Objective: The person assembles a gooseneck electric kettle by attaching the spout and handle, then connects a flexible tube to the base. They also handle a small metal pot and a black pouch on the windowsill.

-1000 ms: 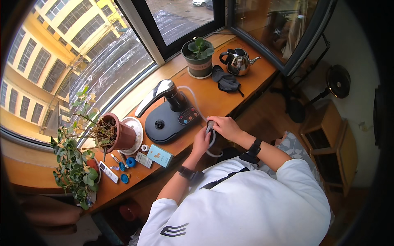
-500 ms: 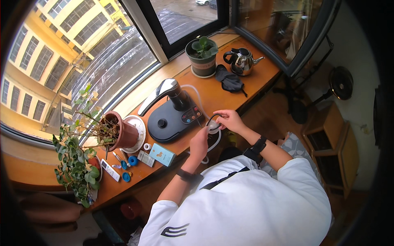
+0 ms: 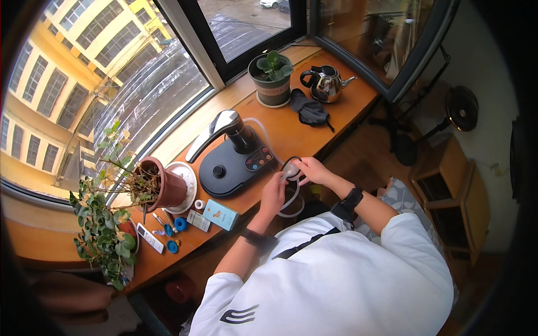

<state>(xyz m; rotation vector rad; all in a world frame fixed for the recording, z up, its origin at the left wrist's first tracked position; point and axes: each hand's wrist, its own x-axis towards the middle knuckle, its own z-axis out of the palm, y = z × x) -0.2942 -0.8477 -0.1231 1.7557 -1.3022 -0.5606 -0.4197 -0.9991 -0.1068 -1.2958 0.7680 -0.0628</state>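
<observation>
In front of my body, beyond the table's front edge, both hands hold a small translucent round fitting (image 3: 290,169) with a thin black ring or cord looped round its top. My left hand (image 3: 273,191) grips it from the left, fingers closed. My right hand (image 3: 312,170) pinches its right side and the black loop. A clear hose (image 3: 292,208) hangs in a curve below my hands; where its end joins is hidden. Close by on the table stands a black electric kettle base (image 3: 227,176) with an upright spout column and buttons; another pale hose runs behind it.
On the wooden table (image 3: 353,109) are a steel kettle (image 3: 326,84), a dark cloth pouch (image 3: 309,108), potted plants (image 3: 273,84), a light blue box (image 3: 220,214), a white remote (image 3: 150,238) and blue caps (image 3: 180,223). An open window sash (image 3: 386,45) juts in at the far right.
My right hand has tilted and its fingers now wrap nearer the translucent fitting. The black loop stands more upright, and the hanging hose has swung into a wider curve.
</observation>
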